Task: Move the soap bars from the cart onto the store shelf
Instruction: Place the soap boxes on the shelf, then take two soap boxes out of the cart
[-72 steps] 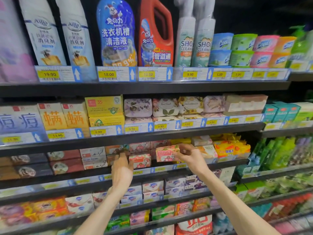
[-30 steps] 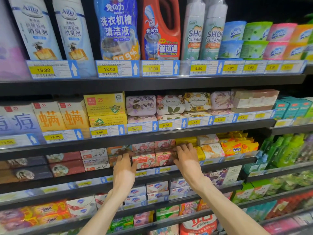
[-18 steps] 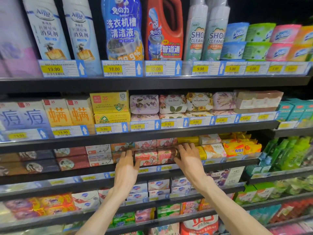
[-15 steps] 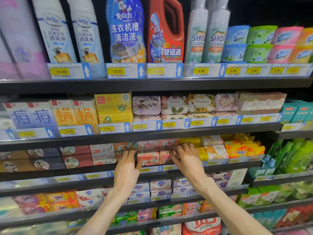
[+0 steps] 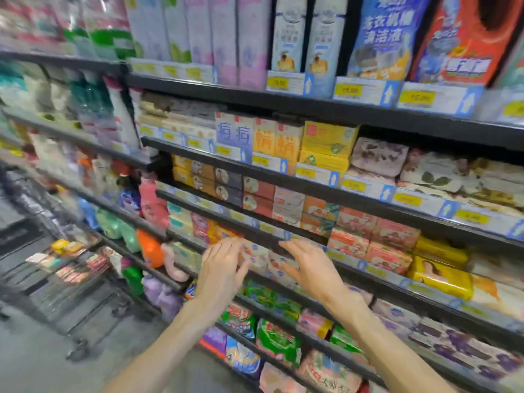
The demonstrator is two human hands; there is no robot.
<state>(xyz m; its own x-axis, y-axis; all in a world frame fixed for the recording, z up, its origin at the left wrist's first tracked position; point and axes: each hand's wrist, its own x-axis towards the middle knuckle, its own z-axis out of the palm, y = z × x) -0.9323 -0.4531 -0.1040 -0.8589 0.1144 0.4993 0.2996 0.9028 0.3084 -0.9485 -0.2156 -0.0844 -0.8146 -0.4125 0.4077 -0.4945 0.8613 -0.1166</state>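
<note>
Both hands are hovering with fingers spread and holding nothing, the left hand [image 5: 219,268] and right hand [image 5: 312,268] near the dark metal store shelf [image 5: 340,198], right of the pink boxed soap bars [image 5: 371,239]. The wire shopping cart [image 5: 65,273] is standing far left, blurred.
</note>
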